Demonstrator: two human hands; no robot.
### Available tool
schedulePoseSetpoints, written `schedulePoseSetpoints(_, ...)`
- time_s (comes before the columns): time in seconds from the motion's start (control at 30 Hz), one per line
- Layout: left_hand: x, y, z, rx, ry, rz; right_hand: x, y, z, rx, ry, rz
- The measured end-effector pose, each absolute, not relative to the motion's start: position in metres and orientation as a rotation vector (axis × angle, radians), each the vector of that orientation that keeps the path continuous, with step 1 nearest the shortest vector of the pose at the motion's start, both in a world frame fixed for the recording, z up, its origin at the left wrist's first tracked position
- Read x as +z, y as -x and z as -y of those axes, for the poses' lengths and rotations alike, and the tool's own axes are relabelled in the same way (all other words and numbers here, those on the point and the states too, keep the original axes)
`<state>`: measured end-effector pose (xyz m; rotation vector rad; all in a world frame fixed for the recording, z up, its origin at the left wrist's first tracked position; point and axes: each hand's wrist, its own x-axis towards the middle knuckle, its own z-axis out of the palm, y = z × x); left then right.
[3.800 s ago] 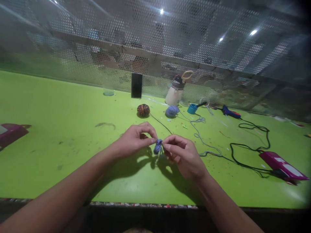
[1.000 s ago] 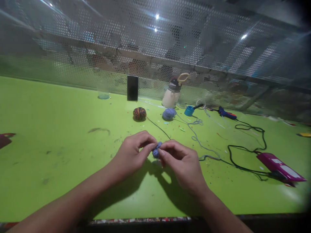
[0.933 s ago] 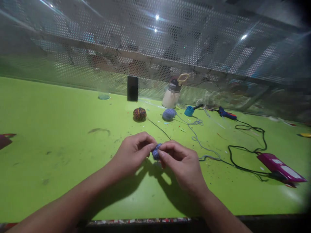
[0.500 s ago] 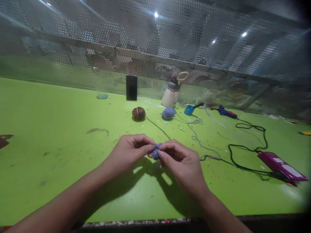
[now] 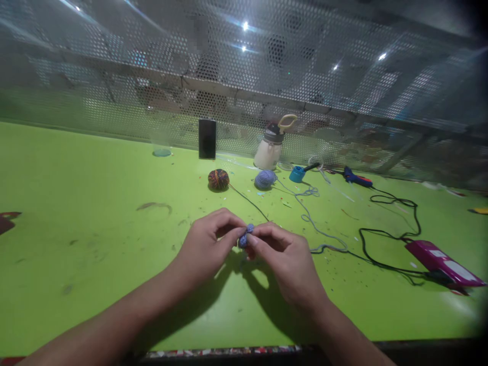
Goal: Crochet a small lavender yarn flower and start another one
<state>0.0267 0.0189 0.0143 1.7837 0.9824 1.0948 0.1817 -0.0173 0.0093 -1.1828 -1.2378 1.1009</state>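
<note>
Two bare hands meet above a bright green desk point(image 5: 95, 264), thumbs and fingertips pinched together around a small piece of blue-purple knitted yarn point(image 5: 243, 241). The left hand point(image 5: 209, 241) grips its left side, and the right hand point(image 5: 287, 254) its right side, each with a narrow pinch. The piece is near the front middle of the desk, held just above the surface. The fingers cover much of it, so its full shape cannot be made out. Beyond the hands sit a multicoloured yarn ball point(image 5: 218, 179) and a lavender yarn ball point(image 5: 265, 179); a dark strand from the first disappears behind the right hand. A dark reddish object point(image 5: 7, 221) is cut off at the left edge, a yellow one point(image 5: 479, 211) at the right.
</note>
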Motion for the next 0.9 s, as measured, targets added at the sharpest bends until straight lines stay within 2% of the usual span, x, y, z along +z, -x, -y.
schedulePoseSetpoints(0.23,0.013,-0.028,-0.018,1.136,-2.069,-0.972,0.007,-0.181,0.017,1.221,1.207,1.119)
schedulePoseSetpoints(0.4,0.019,-0.027,-0.018,1.002,-1.844,-1.021,0.006,-0.183,0.017,1.220,1.224,1.142)
schedulePoseSetpoints(0.57,0.025,-0.024,-0.019,0.881,-1.471,-0.869,0.008,-0.186,0.018,1.272,1.075,1.186)
schedulePoseSetpoints(0.9,0.033,-0.015,-0.021,0.784,-1.675,-0.742,0.011,-0.188,0.020,1.181,0.972,1.340)
